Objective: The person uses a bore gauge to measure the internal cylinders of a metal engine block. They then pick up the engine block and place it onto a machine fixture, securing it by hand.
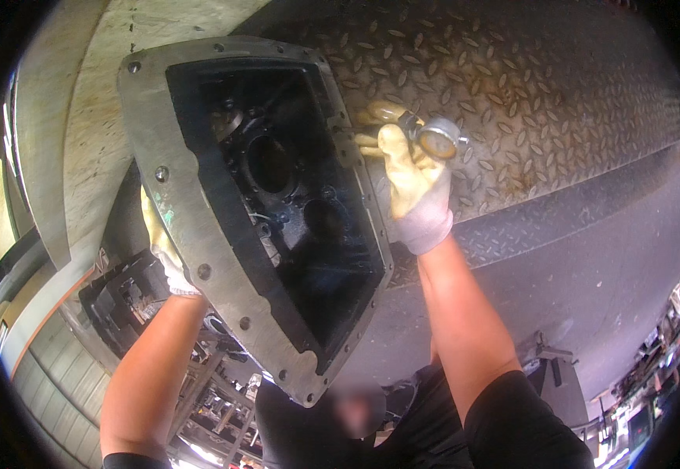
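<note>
Casing (180,207), grey-flanged and tilted with its dark cavity facing the worker, stood left of centre between two gloved hands. The left hand (164,250) lay along its left edge, fingers hidden behind the rim — how tightly they closed could not be told. The right hand (414,187), thumb raised and fingers partly curled, was at the right edge beside a round, metal-rimmed fitting (437,138); whether it gripped either was unclear. Tread plate (543,148) spread across the far right. Poor purchase behind the rim could have let the casing slip — a careless twist, knocked the fitting.
</note>
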The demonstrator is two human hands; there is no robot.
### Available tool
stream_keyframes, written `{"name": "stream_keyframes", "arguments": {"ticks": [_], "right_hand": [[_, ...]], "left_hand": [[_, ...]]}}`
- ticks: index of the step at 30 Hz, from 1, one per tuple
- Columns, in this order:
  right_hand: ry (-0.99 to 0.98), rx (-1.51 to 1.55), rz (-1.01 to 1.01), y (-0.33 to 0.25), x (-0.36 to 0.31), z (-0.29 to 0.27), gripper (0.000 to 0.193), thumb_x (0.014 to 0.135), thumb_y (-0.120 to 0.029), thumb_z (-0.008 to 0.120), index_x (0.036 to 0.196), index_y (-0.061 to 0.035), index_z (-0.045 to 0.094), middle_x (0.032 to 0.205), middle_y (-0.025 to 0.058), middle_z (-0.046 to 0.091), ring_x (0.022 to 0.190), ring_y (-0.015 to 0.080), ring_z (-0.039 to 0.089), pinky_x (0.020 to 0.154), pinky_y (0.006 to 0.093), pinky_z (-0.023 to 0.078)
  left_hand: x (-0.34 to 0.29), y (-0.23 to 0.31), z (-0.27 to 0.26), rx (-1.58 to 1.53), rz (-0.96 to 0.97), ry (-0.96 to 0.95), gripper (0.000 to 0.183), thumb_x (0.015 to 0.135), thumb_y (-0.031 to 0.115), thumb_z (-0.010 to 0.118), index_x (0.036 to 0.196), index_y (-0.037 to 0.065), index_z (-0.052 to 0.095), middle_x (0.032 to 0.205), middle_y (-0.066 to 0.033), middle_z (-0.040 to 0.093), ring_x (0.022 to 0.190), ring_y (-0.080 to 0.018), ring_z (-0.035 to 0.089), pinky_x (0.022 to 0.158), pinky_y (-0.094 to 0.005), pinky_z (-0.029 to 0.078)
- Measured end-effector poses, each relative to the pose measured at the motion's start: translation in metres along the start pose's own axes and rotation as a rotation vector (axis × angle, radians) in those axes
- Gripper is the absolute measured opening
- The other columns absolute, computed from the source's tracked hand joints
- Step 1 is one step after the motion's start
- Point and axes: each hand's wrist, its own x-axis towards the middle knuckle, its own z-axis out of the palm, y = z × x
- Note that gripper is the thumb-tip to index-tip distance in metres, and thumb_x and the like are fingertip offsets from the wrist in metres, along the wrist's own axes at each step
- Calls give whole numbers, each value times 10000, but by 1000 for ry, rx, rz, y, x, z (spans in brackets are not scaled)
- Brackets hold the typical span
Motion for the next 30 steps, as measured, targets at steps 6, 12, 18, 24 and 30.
{"name": "stream_keyframes", "arguments": {"ticks": [6,12,18,24,30], "right_hand": [[-70,-14,70,-7,27,-6,374,1085,-237,643,1313,58,672,1193,171,753,966,235,750,846,353,598],[17,106,154,-8,43,-10,205,1017,-88,654,1183,32,672,1156,202,750,845,307,774,679,367,639],[41,224,167,12,37,-3,238,974,-40,683,1201,32,684,1104,185,754,813,302,776,654,355,640],[84,122,144,-6,25,6,256,1041,-170,683,1209,19,719,1066,141,772,804,221,753,678,310,606],[63,143,172,-4,29,1,292,1040,-214,701,1214,20,717,1065,144,773,816,220,748,685,310,605]], "left_hand": [[0,3,0,1,1,9,654,1086,419,563,1594,25,440,1524,-164,564,1391,-293,549,1176,-391,417],[1,5,6,-11,5,12,652,1087,415,562,1595,24,438,1525,-166,563,1395,-293,547,1178,-391,416],[3,-1,3,5,-19,30,650,1088,410,562,1595,23,436,1527,-168,561,1398,-293,545,1179,-391,414],[5,1,10,-11,-15,19,649,1090,406,562,1596,22,434,1528,-170,560,1401,-293,543,1181,-390,412],[3,0,9,-8,-11,17,647,1091,402,562,1597,20,432,1529,-172,559,1405,-293,542,1183,-390,411]]}}
